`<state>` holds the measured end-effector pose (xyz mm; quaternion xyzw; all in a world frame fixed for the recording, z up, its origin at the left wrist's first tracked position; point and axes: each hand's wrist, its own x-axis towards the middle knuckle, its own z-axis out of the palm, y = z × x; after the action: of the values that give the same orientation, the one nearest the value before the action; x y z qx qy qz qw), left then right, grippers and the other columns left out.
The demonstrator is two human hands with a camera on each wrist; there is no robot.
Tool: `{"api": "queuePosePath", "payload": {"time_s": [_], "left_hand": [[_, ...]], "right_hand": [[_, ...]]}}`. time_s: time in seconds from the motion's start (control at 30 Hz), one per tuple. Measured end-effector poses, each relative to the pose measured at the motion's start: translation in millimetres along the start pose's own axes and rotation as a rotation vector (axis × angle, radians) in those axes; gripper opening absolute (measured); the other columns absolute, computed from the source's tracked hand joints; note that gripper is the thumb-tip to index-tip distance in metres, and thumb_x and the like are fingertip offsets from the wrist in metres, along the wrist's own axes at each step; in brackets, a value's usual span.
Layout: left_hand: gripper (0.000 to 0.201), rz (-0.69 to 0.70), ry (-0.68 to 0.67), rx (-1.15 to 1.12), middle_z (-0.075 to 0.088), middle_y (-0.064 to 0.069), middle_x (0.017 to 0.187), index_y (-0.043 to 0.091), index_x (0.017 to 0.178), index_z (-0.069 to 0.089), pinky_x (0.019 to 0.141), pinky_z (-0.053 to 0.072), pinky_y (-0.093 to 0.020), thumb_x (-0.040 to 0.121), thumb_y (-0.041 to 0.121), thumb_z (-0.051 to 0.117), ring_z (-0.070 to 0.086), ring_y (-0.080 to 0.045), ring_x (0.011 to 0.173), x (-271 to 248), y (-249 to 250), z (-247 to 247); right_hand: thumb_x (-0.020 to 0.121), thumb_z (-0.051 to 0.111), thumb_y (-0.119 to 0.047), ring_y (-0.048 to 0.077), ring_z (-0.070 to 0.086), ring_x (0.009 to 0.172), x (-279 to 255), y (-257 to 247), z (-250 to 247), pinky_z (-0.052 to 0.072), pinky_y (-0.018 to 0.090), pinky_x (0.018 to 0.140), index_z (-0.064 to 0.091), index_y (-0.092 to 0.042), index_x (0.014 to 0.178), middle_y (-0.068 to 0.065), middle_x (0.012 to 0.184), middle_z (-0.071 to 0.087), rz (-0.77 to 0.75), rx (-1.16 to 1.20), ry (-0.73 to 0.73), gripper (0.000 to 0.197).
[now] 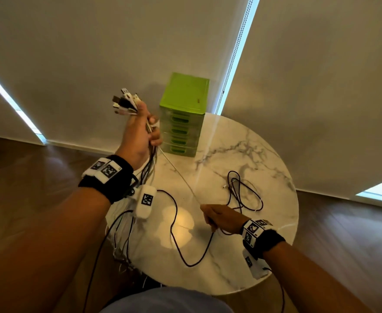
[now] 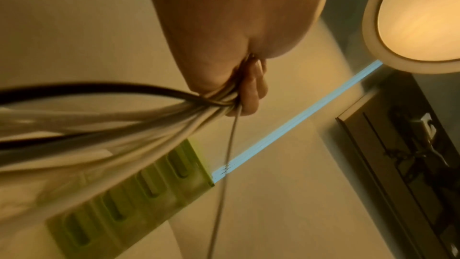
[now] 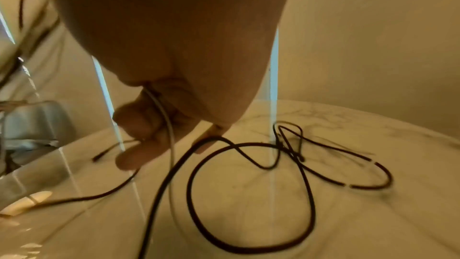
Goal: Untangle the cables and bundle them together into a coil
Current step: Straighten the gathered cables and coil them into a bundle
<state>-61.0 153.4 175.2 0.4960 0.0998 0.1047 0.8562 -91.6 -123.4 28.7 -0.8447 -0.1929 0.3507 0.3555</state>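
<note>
My left hand (image 1: 142, 129) is raised above the table's left side and grips a bundle of cables (image 2: 139, 125), their USB plugs (image 1: 125, 102) fanning out above the fist. The cable tails hang down past the table's near left edge. One thin white cable (image 1: 178, 172) runs taut from that fist down to my right hand (image 1: 217, 216), which pinches it low over the table; the right wrist view shows the white cable (image 3: 166, 121) passing through the curled fingers. A black cable (image 1: 244, 193) lies in loose tangled loops on the marble, and the black cable (image 3: 248, 174) trails under my right hand.
The round white marble table (image 1: 264, 159) stands against pale roller blinds. A green mini drawer unit (image 1: 183, 116) sits at its far edge, just right of my left hand. Dark wooden floor surrounds the table. A ceiling lamp (image 2: 418, 13) shows in the left wrist view.
</note>
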Motion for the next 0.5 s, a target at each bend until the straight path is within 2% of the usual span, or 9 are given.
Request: {"api": "queuePosePath", "payload": {"time_s": [0.1, 0.2, 0.27, 0.37, 0.5], "left_hand": [[0.037, 0.015, -0.058, 0.044, 0.042, 0.007, 0.068, 0.023, 0.081, 0.04, 0.045, 0.027, -0.022, 0.106, 0.049, 0.034, 0.028, -0.006, 0.045, 2, 10, -6], [0.04, -0.02, -0.186, 0.203, 0.047, 0.005, 0.069, 0.022, 0.08, 0.043, 0.051, 0.032, -0.026, 0.104, 0.053, 0.036, 0.034, -0.01, 0.049, -5, -6, -7], [0.046, -0.039, -0.243, 0.372, 0.05, 0.003, 0.069, 0.021, 0.079, 0.047, 0.056, 0.037, -0.032, 0.101, 0.059, 0.036, 0.038, -0.013, 0.052, -12, -23, -4], [0.051, -0.085, -0.239, 0.515, 0.053, -0.001, 0.07, 0.015, 0.082, 0.05, 0.059, 0.039, -0.033, 0.105, 0.055, 0.03, 0.042, -0.013, 0.054, -25, -42, 5], [0.053, -0.093, -0.234, 0.619, 0.052, 0.0, 0.069, 0.011, 0.092, 0.055, 0.059, 0.04, -0.028, 0.106, 0.053, 0.028, 0.044, -0.014, 0.057, -35, -52, 15]], "right_hand": [[0.105, 0.036, -0.051, 0.025, 0.065, 0.062, 1, 5, -7, 0.054, 0.04, 0.074, 0.055, -0.014, 0.077, -0.001, 0.064, 0.059, -0.005, 0.035, 0.161, 0.05], [0.104, 0.04, -0.052, 0.029, 0.063, 0.056, 9, -24, -21, 0.053, 0.042, 0.067, 0.052, -0.019, 0.073, 0.001, 0.06, 0.056, -0.058, 0.062, 0.366, 0.047], [0.104, 0.041, -0.053, 0.02, 0.054, 0.053, 13, -52, -29, 0.048, 0.043, 0.063, 0.049, -0.029, 0.069, -0.007, 0.059, 0.052, -0.129, 0.129, 0.453, 0.043], [0.107, 0.039, -0.043, 0.01, 0.05, 0.061, 15, -89, -36, 0.047, 0.04, 0.068, 0.047, -0.031, 0.072, -0.01, 0.067, 0.052, -0.243, 0.101, 0.521, 0.038], [0.109, 0.038, -0.036, 0.001, 0.05, 0.064, 11, -121, -32, 0.04, 0.022, 0.066, 0.05, -0.039, 0.076, -0.012, 0.071, 0.053, -0.37, 0.024, 0.469, 0.035]]}}
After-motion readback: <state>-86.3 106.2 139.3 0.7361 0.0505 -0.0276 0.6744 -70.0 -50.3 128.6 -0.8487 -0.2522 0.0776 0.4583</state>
